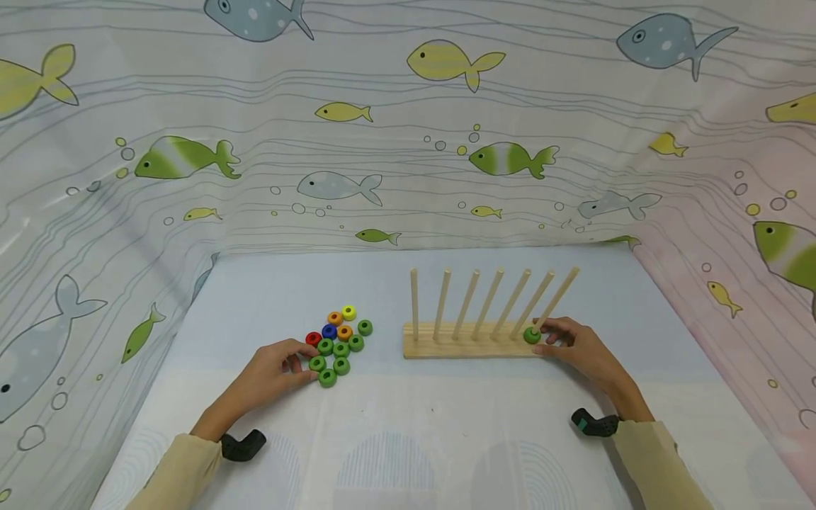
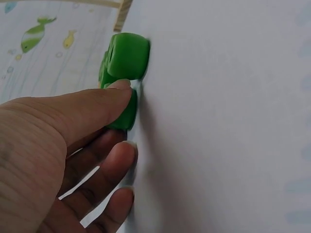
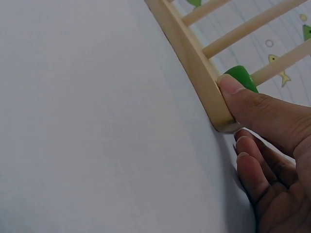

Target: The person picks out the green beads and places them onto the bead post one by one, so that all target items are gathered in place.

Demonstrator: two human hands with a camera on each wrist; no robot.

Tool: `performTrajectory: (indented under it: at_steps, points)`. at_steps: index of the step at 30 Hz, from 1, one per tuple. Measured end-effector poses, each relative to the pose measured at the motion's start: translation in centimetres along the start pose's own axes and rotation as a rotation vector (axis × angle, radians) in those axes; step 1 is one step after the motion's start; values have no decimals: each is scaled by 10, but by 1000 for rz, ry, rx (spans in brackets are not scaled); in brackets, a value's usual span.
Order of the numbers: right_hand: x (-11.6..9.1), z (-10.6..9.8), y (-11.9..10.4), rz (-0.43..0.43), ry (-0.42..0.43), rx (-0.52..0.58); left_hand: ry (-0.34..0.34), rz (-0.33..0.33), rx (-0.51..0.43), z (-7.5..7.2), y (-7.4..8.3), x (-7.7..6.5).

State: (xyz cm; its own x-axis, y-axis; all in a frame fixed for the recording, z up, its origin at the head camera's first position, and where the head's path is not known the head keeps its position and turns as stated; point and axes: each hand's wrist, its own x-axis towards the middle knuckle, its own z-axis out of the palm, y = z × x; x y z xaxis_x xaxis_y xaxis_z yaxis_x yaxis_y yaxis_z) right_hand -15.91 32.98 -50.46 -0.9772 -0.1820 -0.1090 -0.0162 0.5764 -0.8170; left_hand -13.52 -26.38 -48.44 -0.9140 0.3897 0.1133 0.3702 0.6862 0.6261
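My left hand [image 1: 274, 372] is at the near left side of a cluster of small ring beads. Its thumb and index finger pinch a green bead [image 2: 127, 114], partly hidden by the thumb in the left wrist view. Other green beads [image 1: 341, 349] lie right beside it. My right hand [image 1: 576, 350] grips the right end of a wooden peg stand [image 1: 472, 349], thumb on its front edge. One green bead [image 1: 532, 336] sits at the foot of the rightmost peg [image 1: 557, 297]. The right hand's lower fingers curl past the stand's end in the right wrist view.
Beyond the green beads lie a red bead [image 1: 313, 339], a blue bead [image 1: 329, 331], two orange beads [image 1: 344, 333] and a yellow bead [image 1: 348, 312]. Several upright pegs [image 1: 472, 294] rise from the stand. A fish-print cloth [image 1: 382, 156] walls the back and sides of the table.
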Motion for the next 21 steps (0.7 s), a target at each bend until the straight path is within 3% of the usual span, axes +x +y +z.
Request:
performTrajectory:
  at_steps: [10, 21]
  points:
    - [0, 0, -2, -1, 2, 9, -13, -21, 36, -1, 2, 1]
    - [1, 1, 4, -2, 16, 1, 34, -20, 37, -2, 4, 2]
